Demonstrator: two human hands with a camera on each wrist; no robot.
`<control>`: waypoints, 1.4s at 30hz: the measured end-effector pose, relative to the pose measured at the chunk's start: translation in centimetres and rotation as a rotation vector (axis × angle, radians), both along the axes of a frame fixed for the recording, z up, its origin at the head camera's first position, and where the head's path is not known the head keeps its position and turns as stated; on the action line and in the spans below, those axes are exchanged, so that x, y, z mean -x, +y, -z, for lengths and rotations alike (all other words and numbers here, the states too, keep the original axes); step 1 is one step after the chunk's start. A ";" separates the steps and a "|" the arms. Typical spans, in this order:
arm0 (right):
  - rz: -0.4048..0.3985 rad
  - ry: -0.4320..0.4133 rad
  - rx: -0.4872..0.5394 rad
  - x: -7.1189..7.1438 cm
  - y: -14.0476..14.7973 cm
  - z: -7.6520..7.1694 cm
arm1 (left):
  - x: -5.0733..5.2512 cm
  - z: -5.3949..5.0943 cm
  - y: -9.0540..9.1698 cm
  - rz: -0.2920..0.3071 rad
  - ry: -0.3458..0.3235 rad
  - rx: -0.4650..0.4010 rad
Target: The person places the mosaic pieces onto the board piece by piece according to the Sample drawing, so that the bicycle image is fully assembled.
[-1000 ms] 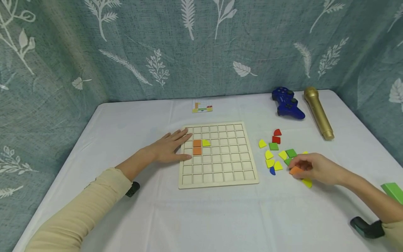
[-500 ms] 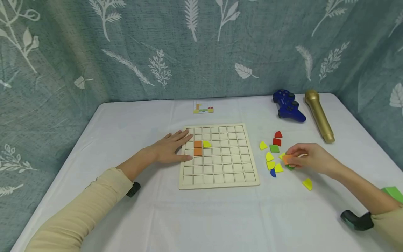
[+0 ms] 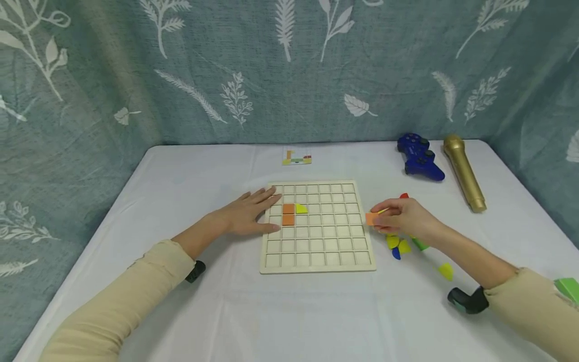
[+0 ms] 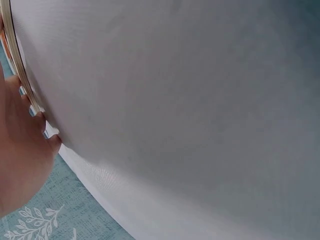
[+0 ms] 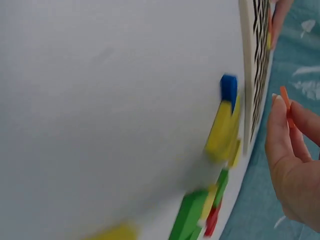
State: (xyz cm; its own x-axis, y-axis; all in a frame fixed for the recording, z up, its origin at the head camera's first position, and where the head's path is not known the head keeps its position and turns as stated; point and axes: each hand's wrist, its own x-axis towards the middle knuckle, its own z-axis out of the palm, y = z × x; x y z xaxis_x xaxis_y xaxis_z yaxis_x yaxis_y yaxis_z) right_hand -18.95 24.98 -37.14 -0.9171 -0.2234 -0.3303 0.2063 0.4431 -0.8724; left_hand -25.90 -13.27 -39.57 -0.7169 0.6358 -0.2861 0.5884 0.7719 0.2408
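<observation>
Head | right hand (image 3: 400, 217) pinches orange tile (image 3: 370, 219) | left hand (image 3: 246, 213) seemingly presses board (image 3: 331, 245)

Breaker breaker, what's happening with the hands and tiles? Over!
Left hand: resting on left edge of grid board. Right hand: pinching orange tile above table. Nothing seen in the way.

The grid board (image 3: 331, 232) looks like wood, smooth and matt. Under it lies a creased white cloth (image 3: 289, 317); behind it, a curtain (image 3: 307, 115) of rough-looking weave. Beyond its far right corner, the controller (image 3: 418, 158) seems smooth plastic, the microphone (image 3: 466, 176) like satin metal.
</observation>
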 end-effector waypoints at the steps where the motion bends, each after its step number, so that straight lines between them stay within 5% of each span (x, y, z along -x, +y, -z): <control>1: -0.001 -0.008 0.012 0.2 -0.6 0.0 | 0.0 0.0 0.0 0.003 -0.004 -0.004; 17: -0.055 -0.111 0.132 3.3 -7.4 0.5 | -0.1 -0.1 0.0 0.001 -0.005 -0.008; 29: -0.032 -0.146 0.130 5.4 -10.4 0.6 | -0.1 0.1 0.0 -0.011 0.002 0.002; 42: -0.080 -0.123 0.109 5.7 -11.5 0.6 | 0.0 0.3 0.0 -0.015 0.014 0.003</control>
State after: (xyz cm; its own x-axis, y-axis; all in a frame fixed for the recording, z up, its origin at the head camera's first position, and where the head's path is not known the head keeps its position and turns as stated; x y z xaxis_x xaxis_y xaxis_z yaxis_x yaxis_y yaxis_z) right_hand -24.69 13.48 -37.79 -0.8491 -0.3348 -0.4087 0.2820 0.3670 -0.8864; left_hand -25.86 -13.24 -39.87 -0.7305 0.6241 -0.2775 0.5801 0.7813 0.2303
